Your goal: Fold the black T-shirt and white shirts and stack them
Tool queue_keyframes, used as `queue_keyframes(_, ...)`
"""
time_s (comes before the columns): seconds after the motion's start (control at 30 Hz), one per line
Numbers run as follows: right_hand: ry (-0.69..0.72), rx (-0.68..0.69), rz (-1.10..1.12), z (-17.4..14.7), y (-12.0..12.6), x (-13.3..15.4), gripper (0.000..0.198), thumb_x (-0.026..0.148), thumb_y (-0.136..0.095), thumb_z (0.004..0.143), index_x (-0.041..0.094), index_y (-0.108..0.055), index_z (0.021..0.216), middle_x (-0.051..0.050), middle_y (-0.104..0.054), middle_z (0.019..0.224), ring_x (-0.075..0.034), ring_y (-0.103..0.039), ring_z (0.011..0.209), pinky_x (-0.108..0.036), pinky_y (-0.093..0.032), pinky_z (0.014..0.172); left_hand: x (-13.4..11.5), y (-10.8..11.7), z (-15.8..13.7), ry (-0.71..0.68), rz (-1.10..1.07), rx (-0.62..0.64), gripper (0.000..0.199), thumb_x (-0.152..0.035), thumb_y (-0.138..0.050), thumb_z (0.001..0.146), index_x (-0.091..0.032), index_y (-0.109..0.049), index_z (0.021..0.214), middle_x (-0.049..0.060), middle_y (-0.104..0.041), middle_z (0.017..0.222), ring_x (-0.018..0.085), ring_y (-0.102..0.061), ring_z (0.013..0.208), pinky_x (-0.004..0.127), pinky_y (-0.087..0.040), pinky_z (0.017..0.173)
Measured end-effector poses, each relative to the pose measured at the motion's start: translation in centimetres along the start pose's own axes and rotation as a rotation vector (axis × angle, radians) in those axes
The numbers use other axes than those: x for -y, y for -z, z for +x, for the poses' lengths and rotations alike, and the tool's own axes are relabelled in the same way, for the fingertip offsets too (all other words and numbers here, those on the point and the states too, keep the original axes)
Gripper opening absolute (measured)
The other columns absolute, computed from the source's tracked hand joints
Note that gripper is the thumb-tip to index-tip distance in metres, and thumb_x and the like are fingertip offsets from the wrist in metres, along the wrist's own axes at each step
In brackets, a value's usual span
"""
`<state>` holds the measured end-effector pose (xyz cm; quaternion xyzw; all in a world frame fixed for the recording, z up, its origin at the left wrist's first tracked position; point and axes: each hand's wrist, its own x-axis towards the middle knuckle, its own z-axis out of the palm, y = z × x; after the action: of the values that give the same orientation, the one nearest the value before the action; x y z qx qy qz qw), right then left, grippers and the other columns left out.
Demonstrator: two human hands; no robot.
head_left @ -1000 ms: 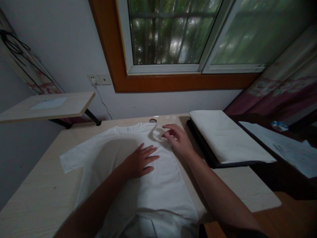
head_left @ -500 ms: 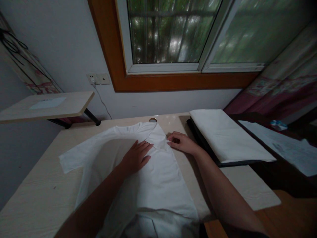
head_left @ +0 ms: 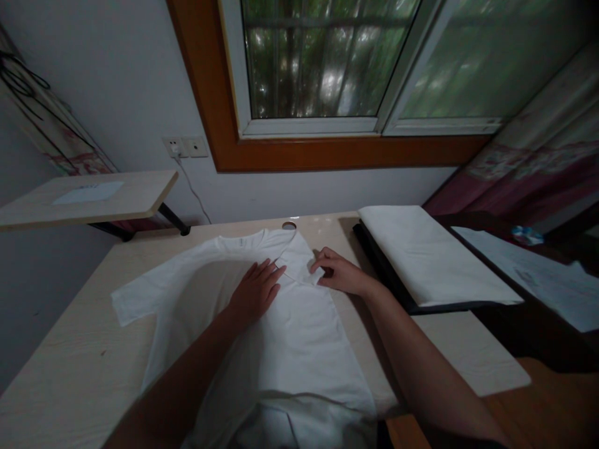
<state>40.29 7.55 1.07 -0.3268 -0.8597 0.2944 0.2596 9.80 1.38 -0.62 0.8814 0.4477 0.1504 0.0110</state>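
A white T-shirt lies spread on the light wooden table, its neckline toward the wall. The sleeve on the left is stretched out, while the right sleeve is folded inward over the shirt's upper part. My left hand rests flat on the chest, fingers extended, their tips beside the folded sleeve. At the outer edge of that sleeve, my right hand has thumb and fingers pinched on the fabric. The shirt's lower end is bunched near the table's front edge.
A white folded cloth on something black lies to the right. A raised shelf holding a paper stands at the left. Behind are a cable hole in the tabletop, a wall socket with a cord, and a window.
My right hand has moved slightly left and now pinches the folded sleeve's edge. My left hand has slid a little left, still flat on the T-shirt.
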Motion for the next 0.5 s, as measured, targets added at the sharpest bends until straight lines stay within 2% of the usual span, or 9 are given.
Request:
queue_keyframes(0.17, 0.061, -0.064, -0.001, 0.5, -0.4, 0.6, 0.009, 0.024, -0.074, 0.085, 0.023, -0.077, 0.094, -0.004, -0.052, 0.094, -0.018, -0.056, 0.089, -0.03, -0.048, 0.077, 0.3, -0.5, 0.0, 0.005, -0.002, -0.013, 0.049, -0.032, -0.034, 0.106, -0.024, -0.04, 0.154, 0.006, -0.048, 0.157, 0.023, -0.034, 0.151, 0.046, -0.028, 0.124)
queue_keyframes(0.33, 0.07, -0.116, 0.011, 0.7, -0.7, 1.0, 0.008, 0.028, -0.072, 0.089, 0.023, -0.076, 0.094, -0.003, -0.052, 0.09, -0.017, -0.056, 0.083, -0.029, -0.046, 0.072, 0.9, -1.2, 0.0, 0.026, -0.082, -0.064, 0.049, -0.031, -0.032, 0.107, -0.022, -0.038, 0.155, 0.007, -0.047, 0.158, 0.022, -0.037, 0.149, 0.045, -0.03, 0.124)
queue_keyframes(0.5, 0.064, -0.135, 0.03, 0.8, -1.1, 1.4, 0.012, 0.034, -0.071, 0.091, 0.023, -0.074, 0.094, -0.003, -0.052, 0.088, -0.017, -0.055, 0.079, -0.028, -0.044, 0.067, 1.7, -1.3, 0.2, 0.127, -0.278, -0.17, 0.048, -0.033, -0.032, 0.107, -0.02, -0.043, 0.152, 0.01, -0.052, 0.153, 0.019, -0.047, 0.142, 0.042, -0.037, 0.122)
